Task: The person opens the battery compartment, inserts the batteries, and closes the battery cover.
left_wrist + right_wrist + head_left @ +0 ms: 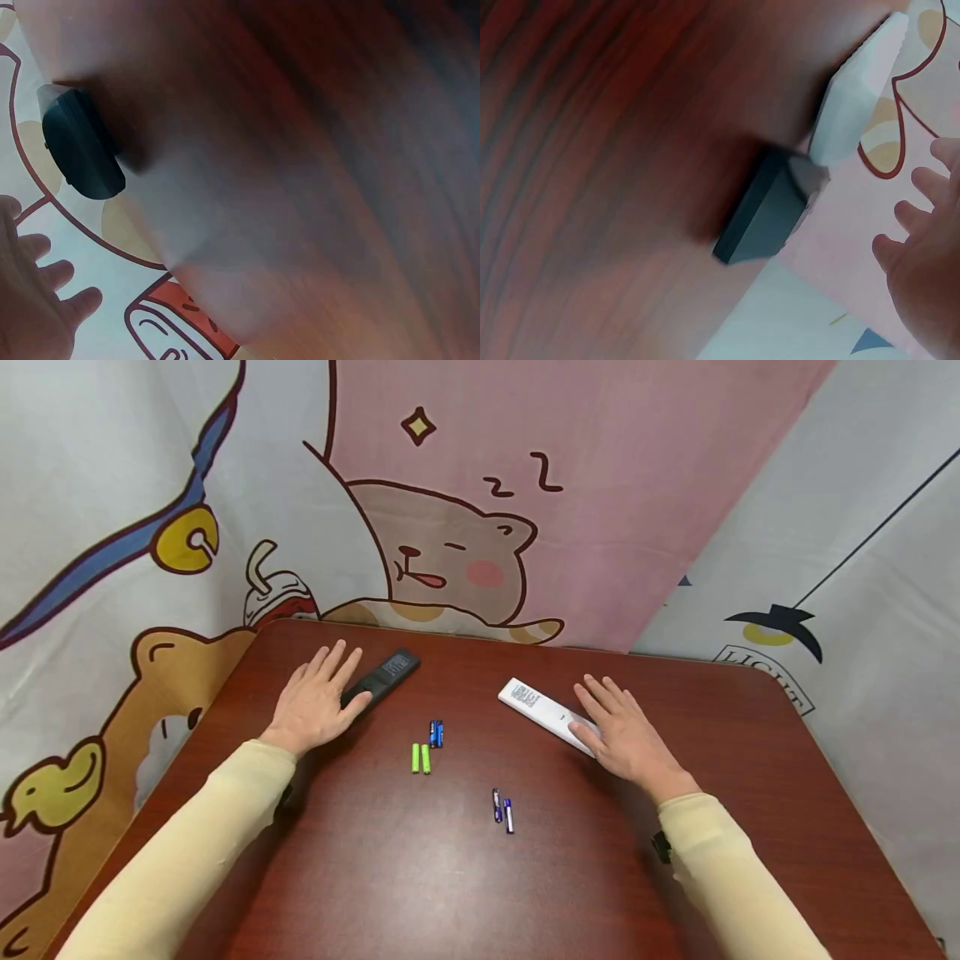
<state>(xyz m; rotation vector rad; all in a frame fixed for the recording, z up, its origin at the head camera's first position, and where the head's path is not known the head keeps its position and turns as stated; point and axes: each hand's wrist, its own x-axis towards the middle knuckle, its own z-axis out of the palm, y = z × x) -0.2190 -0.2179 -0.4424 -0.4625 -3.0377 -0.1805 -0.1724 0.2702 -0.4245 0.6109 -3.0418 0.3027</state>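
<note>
My left hand [318, 697] is spread, palm down, beside a black remote control [393, 668], overlapping its near end in the head view. In the left wrist view the fingers [56, 274] are straight and apart from a dark rounded object [82, 142]. My right hand [630, 735] is likewise spread, its thumb overlapping the near end of a white remote control [536, 703]. The right wrist view shows the white remote [862, 90] and a dark block [761, 214] whose kind I cannot tell. Neither hand grips anything.
Between the hands on the brown table [420, 877] lie two blue batteries [437, 734], two green batteries [421, 758] and two purple-and-white batteries [503, 811]. A cartoon-printed curtain [600, 485] stands behind the table's far edge.
</note>
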